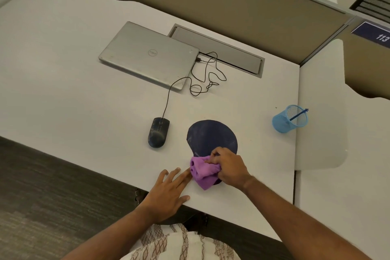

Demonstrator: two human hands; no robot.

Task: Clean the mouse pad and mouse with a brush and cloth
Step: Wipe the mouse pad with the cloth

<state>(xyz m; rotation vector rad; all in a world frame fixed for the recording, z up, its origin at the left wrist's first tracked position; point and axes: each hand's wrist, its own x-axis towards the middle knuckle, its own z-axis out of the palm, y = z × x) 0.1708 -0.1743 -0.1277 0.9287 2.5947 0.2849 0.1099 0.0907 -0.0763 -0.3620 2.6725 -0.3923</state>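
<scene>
A dark blue rounded mouse pad [211, 135] lies on the white desk. My right hand [229, 165] grips a bunched purple cloth [203, 172] and presses it on the pad's near end, which the cloth hides. My left hand [168, 191] lies flat on the desk with fingers spread, its fingertips touching the cloth's left side. A dusty black wired mouse [158, 132] sits on the desk left of the pad. A blue brush [298, 114] stands in a blue mesh cup [289, 119] at the right.
A closed silver laptop [147, 54] lies at the back, with the mouse's black cable [202, 78] looped beside it. A grey cable hatch [219, 50] sits behind the laptop. A brown partition [211, 2] bounds the desk [73, 80] at the back.
</scene>
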